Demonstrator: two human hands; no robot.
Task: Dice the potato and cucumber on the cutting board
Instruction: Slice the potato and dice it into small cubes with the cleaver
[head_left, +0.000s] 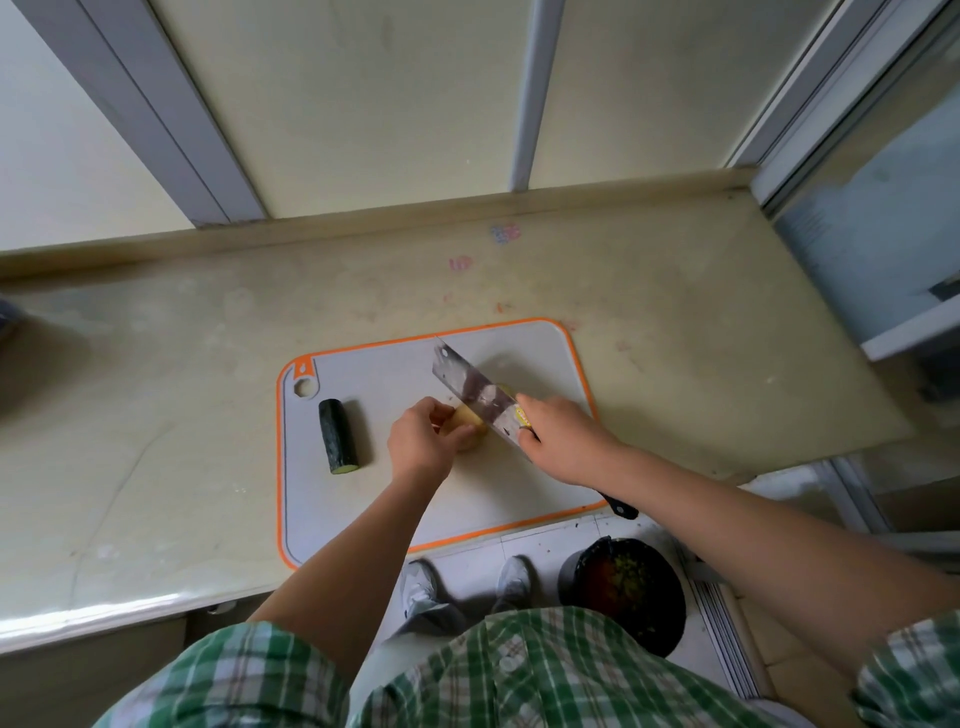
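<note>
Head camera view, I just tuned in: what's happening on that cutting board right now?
A person is cutting a pale yellow peeled potato on the grey, orange-rimmed cutting board. The left hand holds the potato steady while the right hand grips a wide steel cleaver with a black handle, its blade set across the potato. A short dark green cucumber piece lies untouched at the board's left side. No dice are visible yet.

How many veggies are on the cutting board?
2. The cucumber lies on the left of the cutting board; the potato sits mid-board, held by the left hand, under the knife. Cut pieces may hide behind it.
</note>
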